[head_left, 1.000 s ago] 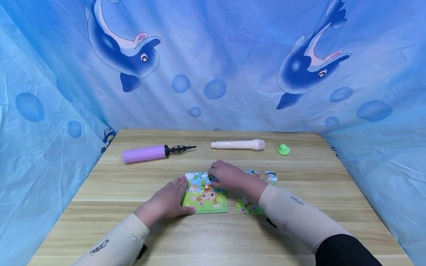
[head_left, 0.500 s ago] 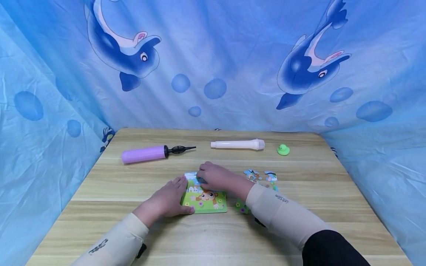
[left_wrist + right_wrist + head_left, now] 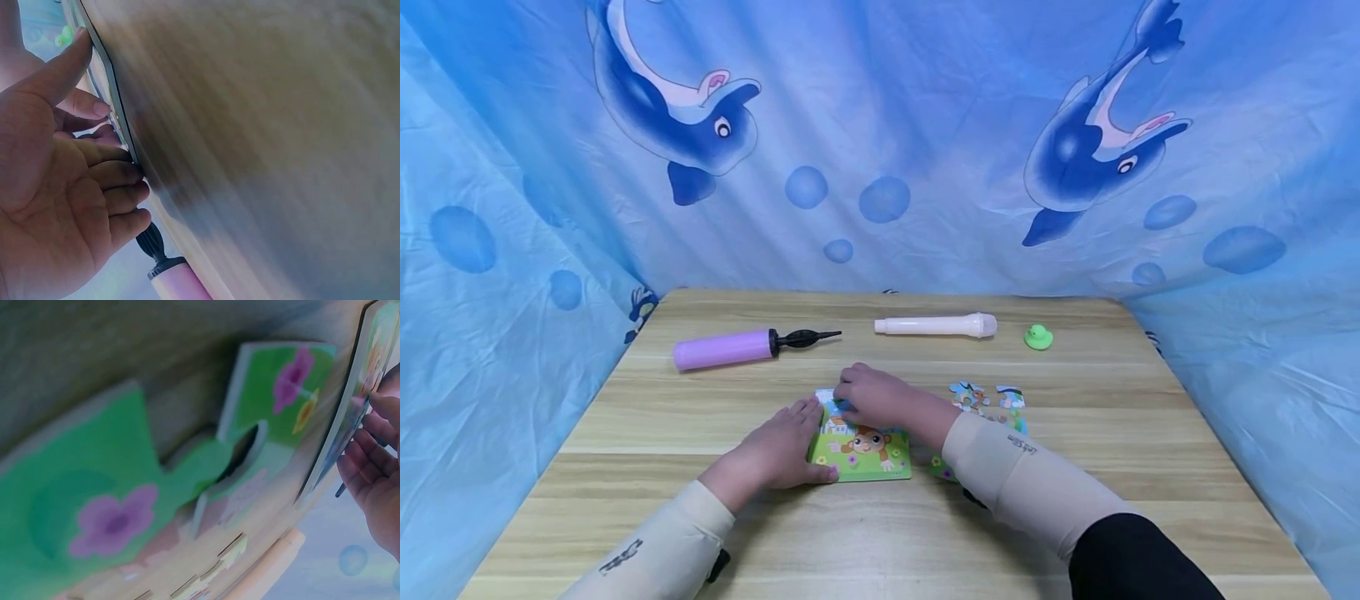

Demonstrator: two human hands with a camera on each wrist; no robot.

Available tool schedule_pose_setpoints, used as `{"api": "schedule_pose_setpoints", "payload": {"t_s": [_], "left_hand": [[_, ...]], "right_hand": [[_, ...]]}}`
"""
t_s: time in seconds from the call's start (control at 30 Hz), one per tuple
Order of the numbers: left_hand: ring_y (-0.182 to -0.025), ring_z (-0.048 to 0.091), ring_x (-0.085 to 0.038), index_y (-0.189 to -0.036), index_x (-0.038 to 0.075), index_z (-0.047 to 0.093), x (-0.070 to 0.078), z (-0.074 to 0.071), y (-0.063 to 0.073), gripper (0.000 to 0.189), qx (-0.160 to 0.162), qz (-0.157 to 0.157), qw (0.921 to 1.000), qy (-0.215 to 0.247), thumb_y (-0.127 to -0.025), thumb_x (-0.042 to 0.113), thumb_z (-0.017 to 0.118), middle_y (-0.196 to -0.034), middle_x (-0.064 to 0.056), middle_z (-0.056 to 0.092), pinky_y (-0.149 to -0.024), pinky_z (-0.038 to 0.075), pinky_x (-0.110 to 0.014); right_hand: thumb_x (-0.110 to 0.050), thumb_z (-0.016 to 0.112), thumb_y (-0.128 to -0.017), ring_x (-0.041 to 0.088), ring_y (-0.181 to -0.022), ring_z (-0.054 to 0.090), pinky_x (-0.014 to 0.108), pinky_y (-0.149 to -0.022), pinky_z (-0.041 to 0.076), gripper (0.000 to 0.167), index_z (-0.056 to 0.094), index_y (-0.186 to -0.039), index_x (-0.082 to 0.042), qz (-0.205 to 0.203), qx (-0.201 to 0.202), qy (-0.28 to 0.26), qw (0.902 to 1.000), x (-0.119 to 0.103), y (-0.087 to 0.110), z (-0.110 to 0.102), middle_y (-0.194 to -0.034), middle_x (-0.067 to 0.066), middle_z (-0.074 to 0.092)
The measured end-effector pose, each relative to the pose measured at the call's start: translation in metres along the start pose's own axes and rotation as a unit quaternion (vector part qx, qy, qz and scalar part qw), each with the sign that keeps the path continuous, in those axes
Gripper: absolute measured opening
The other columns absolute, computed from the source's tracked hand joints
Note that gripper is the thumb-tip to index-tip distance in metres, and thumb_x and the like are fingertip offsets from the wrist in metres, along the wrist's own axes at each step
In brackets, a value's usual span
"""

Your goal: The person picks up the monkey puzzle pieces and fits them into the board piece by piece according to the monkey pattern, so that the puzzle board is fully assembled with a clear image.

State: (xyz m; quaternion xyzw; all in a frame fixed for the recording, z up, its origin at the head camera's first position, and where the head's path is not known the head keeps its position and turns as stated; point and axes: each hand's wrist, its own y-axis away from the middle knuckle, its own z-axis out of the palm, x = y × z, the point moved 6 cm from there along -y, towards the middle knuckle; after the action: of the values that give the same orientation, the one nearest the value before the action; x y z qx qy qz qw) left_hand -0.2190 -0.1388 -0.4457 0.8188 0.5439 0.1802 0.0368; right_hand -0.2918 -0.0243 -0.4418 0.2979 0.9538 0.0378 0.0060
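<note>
A square jigsaw puzzle board with a monkey picture lies mid-table. My left hand rests along its left side, fingers extended and thumb at the near left corner. In the left wrist view, the left fingertips and thumb meet the board's thin edge. My right hand is over the board's upper part, pinching a small bluish puzzle piece close to the surface. That hand covers much of the board's upper right. In the right wrist view, the right fingers and thumb come together at the board.
Several loose puzzle pieces lie right of the board, partly under the right forearm. Green pieces with pink flowers fill the right wrist view. Behind are a purple balloon pump, a pale pink toy microphone and a green toy duck.
My right hand has moved left across the board's upper part, from its upper right towards its upper left, slowing in the last half second. The left hand stays in place.
</note>
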Motion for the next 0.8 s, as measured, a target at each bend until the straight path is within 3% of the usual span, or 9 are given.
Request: {"api": "schedule_pose_setpoints", "payload": {"t_s": [0.5,0.8], "left_hand": [[-0.148,0.024,-0.038,-0.151,-0.007,0.029,0.006,-0.003,0.002,0.104,-0.004,0.009,0.9998,-0.017,-0.083,0.062,0.067,-0.159,-0.024,0.025,-0.121,0.024,-0.051],[-0.148,0.024,-0.037,-0.151,-0.006,0.029,0.005,-0.001,-0.001,0.105,-0.008,0.000,0.9992,-0.039,-0.082,0.065,0.067,-0.159,-0.023,0.025,-0.121,0.024,-0.050]], "right_hand": [[-0.036,0.058,-0.099,0.015,-0.111,0.053,0.028,-0.097,0.049,0.036,0.064,-0.129,-0.019,-0.005,-0.014,-0.019,0.9997,0.003,0.004,-0.002,-0.124,0.000,0.059],[-0.028,0.057,-0.099,0.018,-0.108,0.057,0.034,-0.096,0.050,0.031,0.067,-0.123,-0.011,0.032,0.044,-0.067,0.9962,0.039,0.030,-0.021,-0.115,0.002,0.063]]}}
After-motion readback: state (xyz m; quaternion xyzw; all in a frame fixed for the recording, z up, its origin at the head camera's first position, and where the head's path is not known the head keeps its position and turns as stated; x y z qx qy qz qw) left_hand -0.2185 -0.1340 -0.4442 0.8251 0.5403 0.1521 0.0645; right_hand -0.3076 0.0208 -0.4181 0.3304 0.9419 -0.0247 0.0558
